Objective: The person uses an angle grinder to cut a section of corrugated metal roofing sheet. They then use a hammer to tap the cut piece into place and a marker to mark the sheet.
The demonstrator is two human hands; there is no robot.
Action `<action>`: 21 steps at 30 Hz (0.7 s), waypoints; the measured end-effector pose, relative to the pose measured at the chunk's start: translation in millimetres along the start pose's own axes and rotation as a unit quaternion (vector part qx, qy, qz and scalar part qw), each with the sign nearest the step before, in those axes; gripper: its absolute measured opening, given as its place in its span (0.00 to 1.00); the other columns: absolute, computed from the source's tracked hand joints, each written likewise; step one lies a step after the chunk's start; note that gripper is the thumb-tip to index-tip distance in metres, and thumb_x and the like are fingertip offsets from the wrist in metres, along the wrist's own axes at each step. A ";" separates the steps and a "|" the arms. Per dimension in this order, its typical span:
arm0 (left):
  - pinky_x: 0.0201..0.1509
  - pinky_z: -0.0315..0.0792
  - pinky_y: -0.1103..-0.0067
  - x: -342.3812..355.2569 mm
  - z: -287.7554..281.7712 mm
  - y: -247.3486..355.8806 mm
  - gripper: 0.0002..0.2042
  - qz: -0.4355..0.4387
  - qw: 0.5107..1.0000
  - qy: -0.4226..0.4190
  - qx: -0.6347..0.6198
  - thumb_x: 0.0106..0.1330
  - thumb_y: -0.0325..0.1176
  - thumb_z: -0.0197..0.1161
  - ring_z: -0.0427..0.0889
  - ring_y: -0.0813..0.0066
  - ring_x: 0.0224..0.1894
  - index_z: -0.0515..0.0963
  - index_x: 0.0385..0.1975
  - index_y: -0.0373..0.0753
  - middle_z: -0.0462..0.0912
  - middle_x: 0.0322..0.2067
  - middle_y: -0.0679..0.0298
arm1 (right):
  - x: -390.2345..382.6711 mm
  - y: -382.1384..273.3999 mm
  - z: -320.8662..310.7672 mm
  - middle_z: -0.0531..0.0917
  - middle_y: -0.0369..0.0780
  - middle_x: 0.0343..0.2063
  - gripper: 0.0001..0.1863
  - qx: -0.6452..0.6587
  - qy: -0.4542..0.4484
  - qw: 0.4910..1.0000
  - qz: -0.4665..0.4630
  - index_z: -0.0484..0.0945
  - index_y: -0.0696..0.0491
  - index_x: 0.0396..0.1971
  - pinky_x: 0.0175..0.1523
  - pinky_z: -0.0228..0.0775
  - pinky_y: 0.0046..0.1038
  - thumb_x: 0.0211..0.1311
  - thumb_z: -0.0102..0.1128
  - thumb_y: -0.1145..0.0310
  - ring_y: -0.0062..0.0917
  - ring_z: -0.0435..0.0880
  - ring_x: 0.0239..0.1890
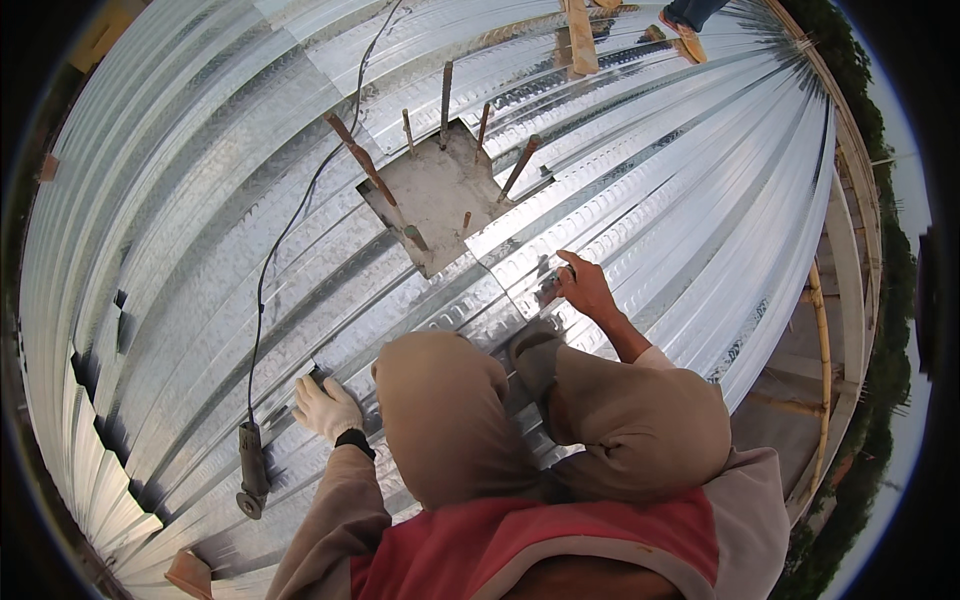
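Observation:
I squat on a corrugated galvanised steel deck point(200, 250), with my brown-trousered knees in the middle of the view. My left hand point(325, 408), in a white glove, rests flat on the deck with its fingers apart. An angle grinder point(250, 468) lies just to its left, and its black cable point(275, 250) runs up across the sheets. My bare right hand point(585, 285) reaches forward and pinches a small dark object point(549, 288) at the cut edge of a sheet. That edge borders a square opening over a concrete column top point(440, 195) with rusty rebar point(360, 160) sticking up.
Another person's foot point(684, 34) stands at the far top right, beside wooden planks point(579, 35). The deck ends at the right, where bamboo poles point(822, 350) and a drop to the ground show. An orange-brown object point(190, 572) lies at the lower left.

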State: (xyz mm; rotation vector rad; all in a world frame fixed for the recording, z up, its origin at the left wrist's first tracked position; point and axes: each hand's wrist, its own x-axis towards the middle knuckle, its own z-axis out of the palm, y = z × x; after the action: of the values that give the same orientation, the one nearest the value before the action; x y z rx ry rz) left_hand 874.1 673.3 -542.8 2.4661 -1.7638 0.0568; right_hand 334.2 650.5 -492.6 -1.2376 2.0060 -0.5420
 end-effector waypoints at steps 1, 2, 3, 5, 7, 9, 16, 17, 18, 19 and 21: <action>0.83 0.52 0.49 -1.3 1.5 0.3 0.27 0.009 1.000 0.013 -0.001 0.79 0.46 0.56 0.69 0.45 0.76 0.75 0.69 0.34 0.75 0.72 0.46 | -9.9 13.2 0.5 0.91 0.57 0.43 0.25 0.006 0.018 1.000 0.005 0.79 0.54 0.67 0.58 0.81 0.48 0.74 0.59 0.65 0.53 0.90 0.50; 0.83 0.52 0.50 2.7 7.1 1.0 0.27 0.018 0.999 0.030 -0.003 0.79 0.45 0.56 0.69 0.45 0.76 0.75 0.69 0.33 0.75 0.72 0.46 | -14.7 23.5 2.4 0.90 0.57 0.44 0.24 0.015 0.039 0.999 0.006 0.79 0.54 0.67 0.58 0.81 0.48 0.74 0.60 0.66 0.54 0.90 0.50; 0.80 0.61 0.52 7.6 8.7 5.0 0.26 0.083 0.994 0.070 -0.034 0.78 0.41 0.57 0.72 0.42 0.73 0.74 0.70 0.33 0.76 0.71 0.45 | -22.3 30.6 4.2 0.90 0.57 0.44 0.22 0.021 0.058 0.998 -0.003 0.80 0.54 0.65 0.56 0.81 0.49 0.76 0.59 0.66 0.55 0.90 0.49; 0.75 0.69 0.54 10.4 1.4 36.0 0.23 0.170 0.975 0.013 -0.141 0.78 0.38 0.58 0.77 0.44 0.69 0.76 0.69 0.36 0.79 0.68 0.46 | -30.1 42.2 11.8 0.90 0.57 0.44 0.20 0.058 0.083 0.995 -0.021 0.80 0.54 0.64 0.54 0.82 0.49 0.77 0.58 0.66 0.56 0.90 0.47; 0.69 0.75 0.57 14.4 -29.8 79.7 0.21 0.267 0.926 -0.118 -0.240 0.77 0.34 0.60 0.83 0.46 0.64 0.78 0.68 0.39 0.83 0.64 0.48 | -29.7 43.9 26.5 0.90 0.57 0.42 0.20 0.067 0.092 0.993 -0.043 0.81 0.56 0.64 0.53 0.82 0.48 0.77 0.58 0.66 0.55 0.91 0.46; 0.65 0.78 0.60 35.1 -98.2 138.6 0.20 0.335 0.847 -0.294 -0.290 0.77 0.33 0.60 0.86 0.48 0.60 0.80 0.66 0.41 0.87 0.58 0.50 | -26.9 17.3 28.0 0.90 0.56 0.38 0.20 0.097 0.077 0.991 -0.053 0.81 0.59 0.63 0.49 0.83 0.45 0.77 0.57 0.67 0.50 0.92 0.39; 0.73 0.72 0.67 74.6 -155.2 342.1 0.27 0.368 0.724 -0.500 -0.300 0.79 0.40 0.56 0.82 0.49 0.68 0.70 0.76 0.40 0.84 0.64 0.46 | 14.0 9.3 21.2 0.91 0.46 0.28 0.19 0.129 0.175 0.971 -0.101 0.81 0.59 0.62 0.45 0.83 0.40 0.79 0.54 0.68 0.38 0.93 0.34; 0.71 0.73 0.63 66.4 -142.6 356.6 0.27 0.325 0.768 -0.450 -0.320 0.77 0.40 0.54 0.82 0.43 0.65 0.72 0.73 0.36 0.84 0.62 0.42 | 22.6 5.2 25.4 0.91 0.47 0.32 0.19 0.162 0.165 0.967 -0.104 0.81 0.59 0.63 0.44 0.82 0.38 0.80 0.53 0.67 0.36 0.93 0.34; 0.68 0.74 0.58 60.4 -131.4 368.6 0.27 0.280 0.807 -0.396 -0.337 0.76 0.41 0.52 0.83 0.37 0.61 0.73 0.70 0.32 0.84 0.59 0.37 | 29.6 0.4 31.3 0.91 0.47 0.33 0.19 0.172 0.171 0.965 -0.101 0.80 0.59 0.63 0.44 0.82 0.38 0.81 0.53 0.67 0.36 0.93 0.35; 0.69 0.73 0.58 57.6 -124.4 384.2 0.27 0.228 0.820 -0.401 -0.339 0.76 0.41 0.51 0.82 0.35 0.62 0.73 0.70 0.32 0.84 0.59 0.36 | 34.1 -2.0 35.6 0.91 0.47 0.34 0.20 0.181 0.181 0.962 -0.093 0.80 0.60 0.63 0.45 0.83 0.37 0.81 0.53 0.67 0.36 0.93 0.35; 0.70 0.71 0.56 54.1 -111.2 411.6 0.28 0.130 0.832 -0.414 -0.346 0.76 0.42 0.51 0.81 0.32 0.63 0.74 0.69 0.31 0.82 0.60 0.34 | 38.8 -3.4 38.3 0.91 0.48 0.36 0.20 0.203 0.198 0.956 -0.074 0.80 0.61 0.64 0.45 0.83 0.36 0.81 0.52 0.67 0.34 0.93 0.35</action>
State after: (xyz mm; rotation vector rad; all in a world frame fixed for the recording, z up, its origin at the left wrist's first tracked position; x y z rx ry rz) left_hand 506.3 503.1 -399.7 1.7572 -1.8452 -1.5349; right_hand 353.6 615.0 -529.2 -1.0857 1.9814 -1.2923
